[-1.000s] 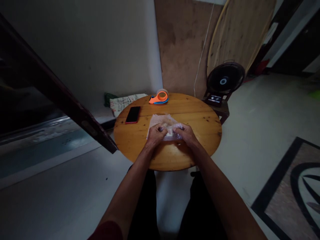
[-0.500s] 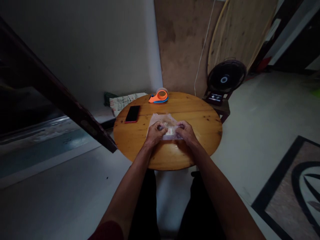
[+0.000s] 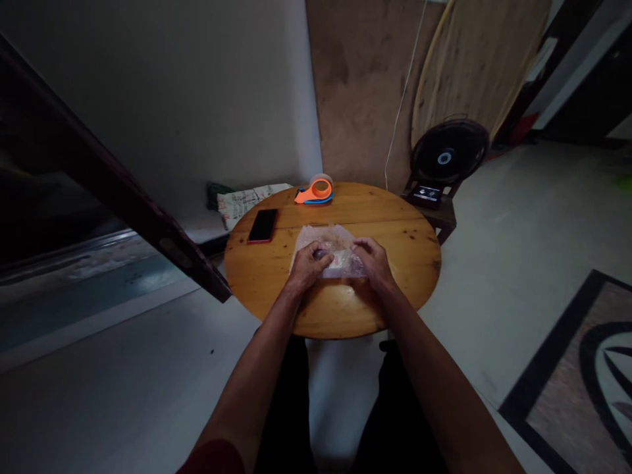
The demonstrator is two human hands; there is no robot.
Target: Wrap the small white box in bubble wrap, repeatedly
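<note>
A sheet of clear bubble wrap (image 3: 340, 233) lies on the round wooden table (image 3: 336, 309), its near part folded over something pale with a small reddish mark. My left hand (image 3: 309, 263) is closed on the left side of this fold, thumb pressing from the near side. At the right end, my right hand (image 3: 374, 258) rests against the wrap with curled fingers and the thumb a little apart. What lies inside the fold is blurred by the plastic.
An orange and blue tape dispenser (image 3: 316, 191) stands at the table's far edge. Left of it lies a phone (image 3: 263, 226) with a red edge. A dark chair (image 3: 447, 158) holds a small lit device (image 3: 427, 193) at the right. Behind the table lean wooden boards (image 3: 365, 99).
My right thumb has lifted from the fold and my right hand has shifted slightly right, showing more of the wrap's right end. My left hand stays nearly in place.
</note>
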